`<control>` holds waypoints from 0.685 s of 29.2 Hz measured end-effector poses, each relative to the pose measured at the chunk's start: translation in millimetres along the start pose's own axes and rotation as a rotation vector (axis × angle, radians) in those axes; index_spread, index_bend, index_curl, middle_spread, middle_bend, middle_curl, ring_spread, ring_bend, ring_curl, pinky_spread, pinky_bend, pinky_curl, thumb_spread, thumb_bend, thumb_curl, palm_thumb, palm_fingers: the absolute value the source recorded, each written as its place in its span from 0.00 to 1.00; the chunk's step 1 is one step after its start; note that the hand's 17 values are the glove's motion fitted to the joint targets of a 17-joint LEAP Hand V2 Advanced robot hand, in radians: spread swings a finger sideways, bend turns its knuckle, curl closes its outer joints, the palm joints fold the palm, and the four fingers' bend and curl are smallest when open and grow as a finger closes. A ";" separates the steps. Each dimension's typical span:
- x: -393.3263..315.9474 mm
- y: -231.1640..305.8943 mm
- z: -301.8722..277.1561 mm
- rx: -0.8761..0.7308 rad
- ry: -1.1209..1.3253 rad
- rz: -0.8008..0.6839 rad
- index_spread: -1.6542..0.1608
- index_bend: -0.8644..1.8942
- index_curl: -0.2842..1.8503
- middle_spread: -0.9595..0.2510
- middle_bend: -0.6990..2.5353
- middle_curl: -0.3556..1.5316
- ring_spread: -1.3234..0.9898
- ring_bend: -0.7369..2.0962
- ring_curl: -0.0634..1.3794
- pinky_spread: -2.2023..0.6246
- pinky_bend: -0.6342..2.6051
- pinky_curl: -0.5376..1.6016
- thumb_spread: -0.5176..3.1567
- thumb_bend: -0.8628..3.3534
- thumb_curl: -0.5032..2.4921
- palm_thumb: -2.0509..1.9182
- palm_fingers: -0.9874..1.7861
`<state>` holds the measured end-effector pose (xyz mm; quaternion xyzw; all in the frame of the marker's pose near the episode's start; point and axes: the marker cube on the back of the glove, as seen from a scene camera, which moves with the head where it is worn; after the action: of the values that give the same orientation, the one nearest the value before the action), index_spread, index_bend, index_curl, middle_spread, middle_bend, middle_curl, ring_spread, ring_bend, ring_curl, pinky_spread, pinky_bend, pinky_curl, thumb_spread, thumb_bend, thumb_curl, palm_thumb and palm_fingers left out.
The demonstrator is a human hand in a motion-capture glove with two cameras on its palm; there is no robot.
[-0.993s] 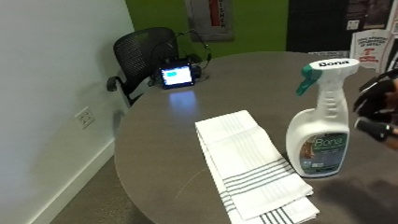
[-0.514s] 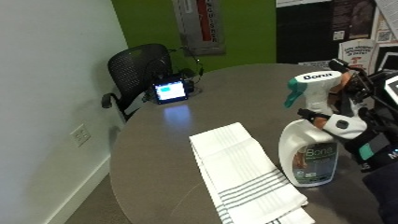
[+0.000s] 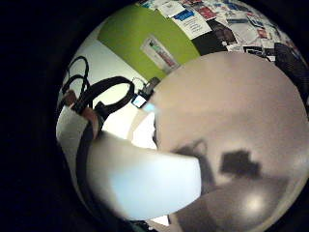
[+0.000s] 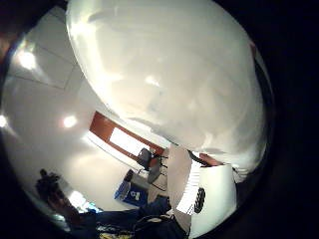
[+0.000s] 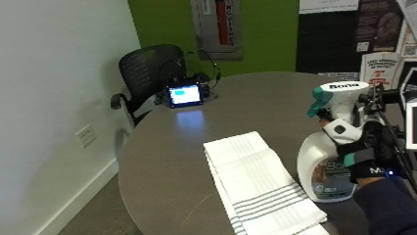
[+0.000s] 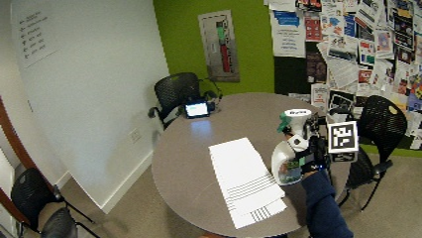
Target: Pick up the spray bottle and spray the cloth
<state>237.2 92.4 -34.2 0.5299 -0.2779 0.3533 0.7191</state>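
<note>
Item 1, right hand [image 5: 371, 147]: gloved, at the desk's right edge, wrapped round the neck of the spray bottle [image 5: 331, 161] from behind. I read the fingers as curled about the neck just below the trigger; the fingertips themselves are hidden by the bottle. Both palm views are largely filled by the white bottle body [image 4: 169, 79], so it sits close against my palm.

Item 2, spray bottle: upright, long axis vertical, white with a teal nozzle. Its base appears to rest on the desk near the right edge, though I cannot rule out a slight lift. The nozzle points toward the desk's left side, out over the cloth.

Item 3, cloth [image 5: 261, 186]: white with grey stripes, folded, lying flat just beside the bottle on its left, long axis running from mid-desk toward the near edge. The governing relation: the cloth lies directly ahead of the nozzle and lower, so in my judgement the bottle needs lifting and tipping down before the trigger is squeezed.

Item 4, small screen [image 5: 184, 94]: lit, at the far left edge, well apart.

Change: half a second ago my hand was already at the bottle; bottle and cloth lie as they did.
</note>
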 end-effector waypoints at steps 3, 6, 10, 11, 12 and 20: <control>0.6 -0.8 2.0 0.083 0.026 0.030 0.74 0.42 0.23 0.63 0.38 0.46 0.47 0.48 0.34 0.68 0.34 0.42 0.33 0.20 0.36 0.77 0.83; -0.8 -4.4 4.8 0.155 0.052 0.026 0.75 0.42 0.24 0.63 0.39 0.47 0.47 0.48 0.35 0.68 0.33 0.42 0.31 0.20 0.37 0.77 0.85; -3.7 -9.3 6.6 0.199 0.055 0.013 0.75 0.42 0.26 0.63 0.40 0.47 0.46 0.48 0.35 0.67 0.33 0.42 0.30 0.20 0.38 0.77 0.85; -4.5 -9.8 6.1 0.207 0.056 0.012 0.75 0.43 0.27 0.63 0.40 0.47 0.46 0.48 0.35 0.67 0.33 0.42 0.29 0.20 0.38 0.77 0.85; -5.4 -9.9 5.0 0.215 0.056 0.011 0.75 0.43 0.27 0.63 0.40 0.47 0.46 0.48 0.35 0.67 0.33 0.42 0.29 0.20 0.38 0.77 0.85; -12.6 -17.1 -17.6 0.258 0.074 -0.005 0.76 0.43 0.30 0.62 0.40 0.47 0.46 0.49 0.36 0.67 0.33 0.43 0.27 0.20 0.39 0.77 0.85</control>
<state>243.8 103.3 -58.6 0.6054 -0.2020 0.4034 0.6557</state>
